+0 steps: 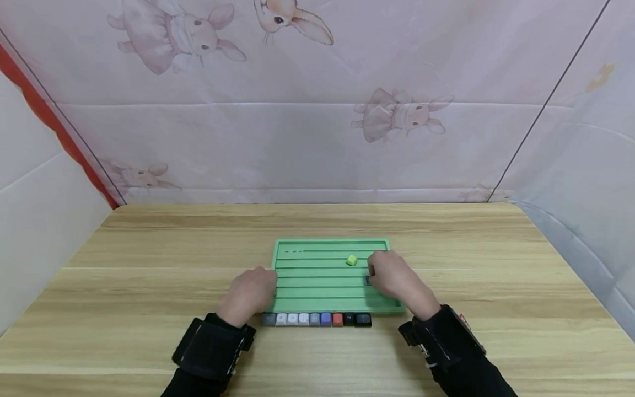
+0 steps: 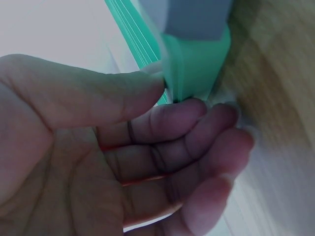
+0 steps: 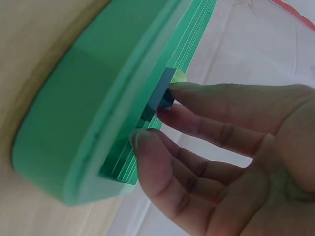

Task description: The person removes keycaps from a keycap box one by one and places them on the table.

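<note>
A green ridged tray (image 1: pixel 317 290) lies on the table. At its left edge my left hand (image 1: pixel 252 290) grips the rim between thumb and curled fingers; in the left wrist view the thumb (image 2: pixel 123 93) meets the tray's corner wall (image 2: pixel 194 64). Near the right end of the tray, my right hand (image 1: pixel 396 278) pinches a dark blue keycap (image 3: pixel 160 96) between thumb and index finger, low over the ridges. One of its other fingertips (image 3: pixel 141 137) is right at the tray's rim. A yellow-green keycap (image 1: pixel 351 260) sits tilted on an upper ridge.
Along the tray's front edge runs a row of keycaps (image 1: pixel 304 319) in grey, white, purple, red and black. The wooden table (image 1: pixel 173 248) reaches back to a pale curtain (image 1: pixel 297 149) printed with rabbits. White fabric walls (image 1: pixel 44 220) stand at both sides.
</note>
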The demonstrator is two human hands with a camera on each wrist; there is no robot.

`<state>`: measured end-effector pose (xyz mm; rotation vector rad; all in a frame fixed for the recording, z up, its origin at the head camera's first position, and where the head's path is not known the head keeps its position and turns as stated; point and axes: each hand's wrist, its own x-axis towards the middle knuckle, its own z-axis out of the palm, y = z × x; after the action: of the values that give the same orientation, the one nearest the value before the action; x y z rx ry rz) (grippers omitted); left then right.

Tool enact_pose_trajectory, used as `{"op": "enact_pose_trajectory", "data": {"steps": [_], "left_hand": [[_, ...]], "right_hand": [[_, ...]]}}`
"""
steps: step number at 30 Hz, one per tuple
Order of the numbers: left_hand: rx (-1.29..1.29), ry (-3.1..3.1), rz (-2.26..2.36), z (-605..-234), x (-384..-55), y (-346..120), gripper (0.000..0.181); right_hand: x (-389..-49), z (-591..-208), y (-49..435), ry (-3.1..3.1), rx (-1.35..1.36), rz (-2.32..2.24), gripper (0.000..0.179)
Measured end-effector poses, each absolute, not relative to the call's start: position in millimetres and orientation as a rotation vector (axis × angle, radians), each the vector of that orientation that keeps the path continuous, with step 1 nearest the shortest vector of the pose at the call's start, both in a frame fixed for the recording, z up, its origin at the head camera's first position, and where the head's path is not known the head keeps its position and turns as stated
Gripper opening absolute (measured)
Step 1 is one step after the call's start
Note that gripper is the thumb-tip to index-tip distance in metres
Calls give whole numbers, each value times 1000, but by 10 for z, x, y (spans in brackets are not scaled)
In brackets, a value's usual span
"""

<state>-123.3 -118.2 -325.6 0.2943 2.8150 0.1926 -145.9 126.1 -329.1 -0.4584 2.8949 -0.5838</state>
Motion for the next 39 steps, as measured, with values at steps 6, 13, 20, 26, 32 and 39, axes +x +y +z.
{"op": "enact_pose_trajectory", "data": {"steps": [6, 13, 20, 26, 32, 39], "left_hand": [[291, 2814, 194, -3266, -1239, -1183, 14], [288, 2814, 195, -3274, -1243, -1186, 15], [291, 2811, 186, -3268, -1242, -1185, 13], [290, 2807, 187, -3274, -1249, -1191, 13], [289, 2804, 178, -3281, -1255, -1188, 12], [304, 2810, 170, -3291, -1260, -1191, 13]], "right_hand": [[-1467, -3302, 1256, 2887, -449, -580, 21], [-1464, -3290, 1249, 2887, -451, -566, 19], [-1466, -3300, 1249, 2887, -464, -570, 20], [-1457, -3289, 1245, 2888, -450, -579, 20], [-1452, -3269, 1246, 2894, -449, -582, 20], [-1433, -3231, 1262, 2896, -493, -588, 20]]}}
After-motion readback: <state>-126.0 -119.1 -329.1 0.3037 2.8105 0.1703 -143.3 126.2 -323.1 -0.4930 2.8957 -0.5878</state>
